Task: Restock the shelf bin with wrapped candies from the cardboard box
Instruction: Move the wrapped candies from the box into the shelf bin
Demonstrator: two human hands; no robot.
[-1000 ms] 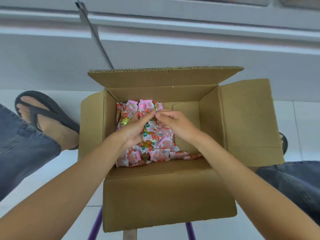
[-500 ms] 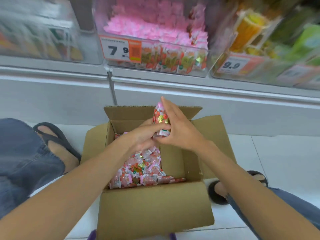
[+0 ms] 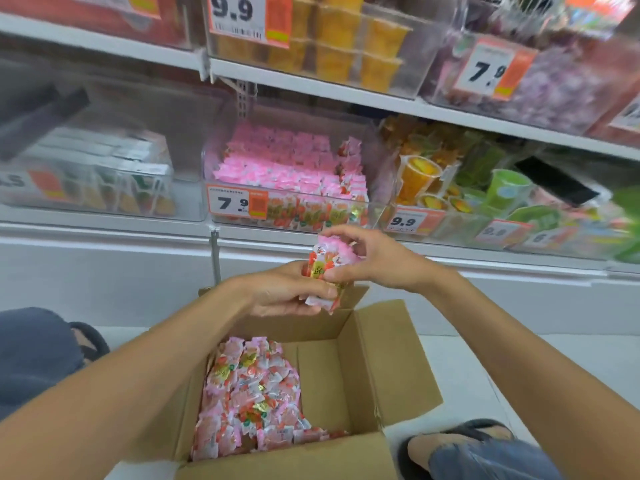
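Both hands at frame center, left hand (image 3: 287,292) & right hand (image 3: 377,259), fingers curled round a stack of wrapped candies (image 3: 325,271), above open cardboard box (image 3: 363,368) w/ more candies, below shelf bin (image 3: 291,188) mid-frame.

Pink-and-red wrapped candies (image 3: 323,268), brown cardboard box (image 3: 377,358).

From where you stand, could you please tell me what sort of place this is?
Most likely a shop's sweets aisle: clear shelf bins of wrapped candies carry price tags reading 7.9 and 9.9, jelly cups sit alongside, and an open cardboard box of stock sits below.
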